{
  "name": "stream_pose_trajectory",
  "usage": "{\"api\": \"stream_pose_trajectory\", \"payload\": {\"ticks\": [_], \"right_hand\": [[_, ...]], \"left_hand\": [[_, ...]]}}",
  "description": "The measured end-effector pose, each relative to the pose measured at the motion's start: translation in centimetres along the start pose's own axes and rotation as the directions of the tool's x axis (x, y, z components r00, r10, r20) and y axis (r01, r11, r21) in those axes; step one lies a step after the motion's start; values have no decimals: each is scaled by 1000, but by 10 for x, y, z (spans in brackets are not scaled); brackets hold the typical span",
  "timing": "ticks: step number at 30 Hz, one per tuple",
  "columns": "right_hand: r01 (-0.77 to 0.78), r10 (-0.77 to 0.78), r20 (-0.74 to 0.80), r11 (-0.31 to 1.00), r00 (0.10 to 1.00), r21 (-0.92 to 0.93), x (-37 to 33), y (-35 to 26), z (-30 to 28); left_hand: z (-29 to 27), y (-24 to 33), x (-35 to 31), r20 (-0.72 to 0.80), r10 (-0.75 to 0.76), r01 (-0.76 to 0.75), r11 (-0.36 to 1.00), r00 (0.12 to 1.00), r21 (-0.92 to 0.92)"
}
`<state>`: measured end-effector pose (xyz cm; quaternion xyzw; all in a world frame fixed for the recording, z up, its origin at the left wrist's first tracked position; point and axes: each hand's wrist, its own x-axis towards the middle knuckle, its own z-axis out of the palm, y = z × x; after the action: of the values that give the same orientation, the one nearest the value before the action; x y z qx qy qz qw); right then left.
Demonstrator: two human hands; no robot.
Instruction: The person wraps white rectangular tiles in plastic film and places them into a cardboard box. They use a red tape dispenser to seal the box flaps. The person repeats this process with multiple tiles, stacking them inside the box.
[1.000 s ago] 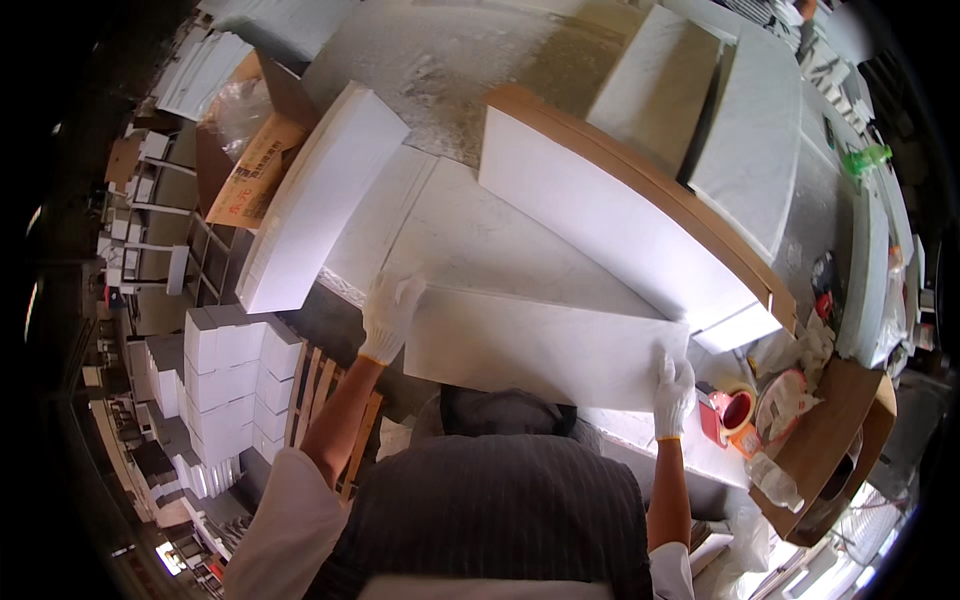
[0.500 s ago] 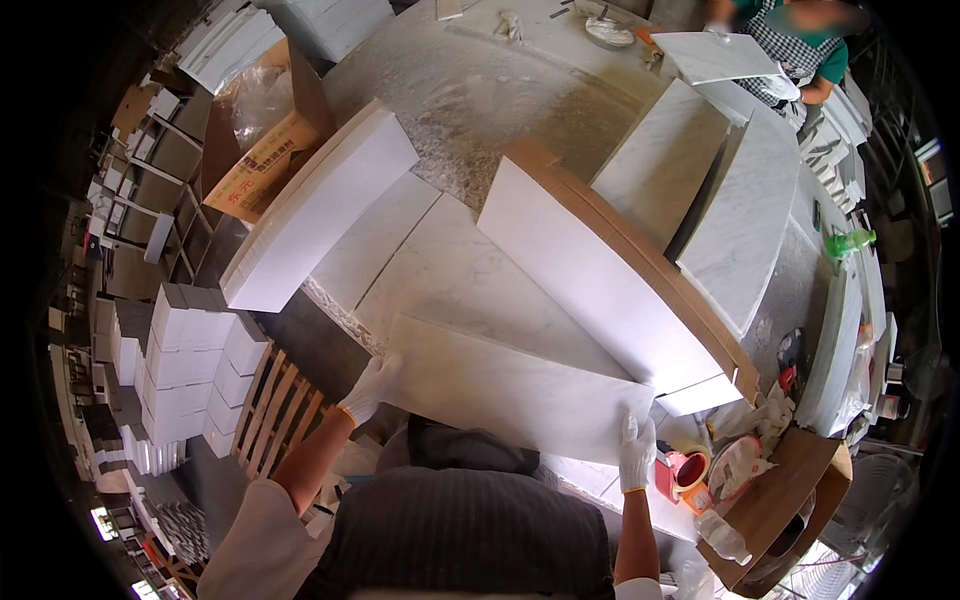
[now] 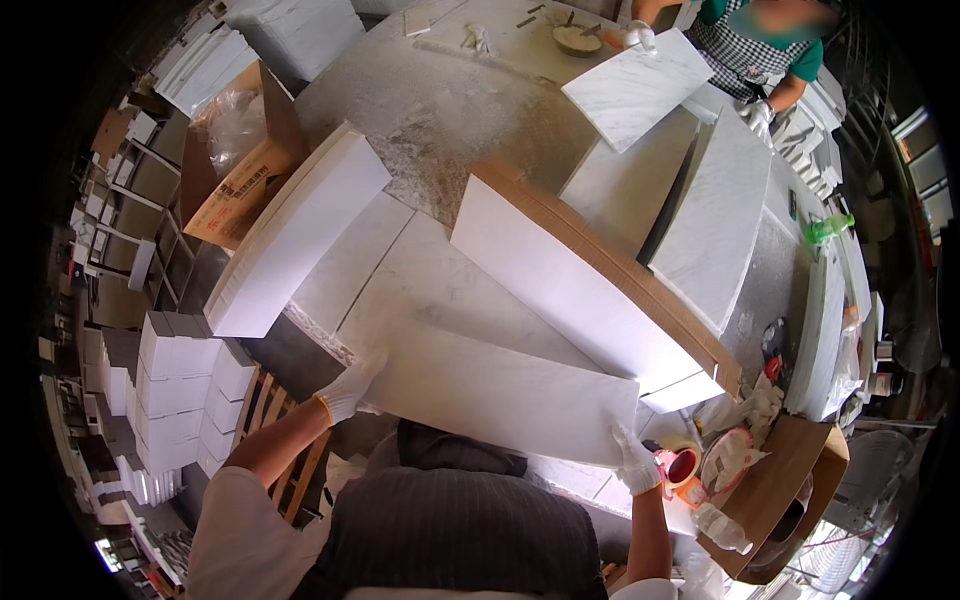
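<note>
A white, faintly grey-veined marble slab (image 3: 500, 392) lies lengthwise before me, close to my dark apron. My left hand (image 3: 350, 390), in a white knit glove, grips its left end; the fingertips there are slightly blurred. At the opposite end, my gloved right hand (image 3: 636, 464) holds the lower right corner, with fingers over the face and the thumb hidden. Beneath and beyond it, larger marble slabs (image 3: 455, 275) lie flat on the work surface. A long white panel stack with a cardboard edge (image 3: 575, 285) stands beyond its right half.
A white block-like stack (image 3: 300, 235) stands at left, near an open carton (image 3: 235, 200). Red tape (image 3: 682, 464), a clear bottle (image 3: 722, 528) and a cardboard box (image 3: 765, 500) sit at right. Across the table, a co-worker in green handles another marble slab (image 3: 640, 85).
The view has shifted, so most things sit farther left. My hands stay at the slab's two ends. The co-worker's slab has swung left and tilted, with one hand now at its upper edge.
</note>
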<state>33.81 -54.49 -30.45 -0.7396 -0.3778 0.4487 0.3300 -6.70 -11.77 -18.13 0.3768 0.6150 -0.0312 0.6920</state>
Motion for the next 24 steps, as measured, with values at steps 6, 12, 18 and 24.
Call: {"api": "stream_pose_trajectory", "payload": {"ticks": [6, 12, 18, 24], "right_hand": [[-286, 403, 9, 633, 915, 720, 14, -91, -1], [-442, 585, 415, -105, 697, 891, -7, -170, 3], [-506, 592, 509, -188, 625, 842, 18, -191, -34], [-588, 584, 526, -100, 619, 803, 34, -189, -56]], "left_hand": [[4, 69, -20, -52, -217, 223, 941, 975, 254], [8, 156, -6, -6, -395, 335, 771, 919, 542], [25, 213, 9, 62, -407, 304, 767, 911, 565], [13, 220, 12, 123, -301, 158, 758, 946, 633]]}}
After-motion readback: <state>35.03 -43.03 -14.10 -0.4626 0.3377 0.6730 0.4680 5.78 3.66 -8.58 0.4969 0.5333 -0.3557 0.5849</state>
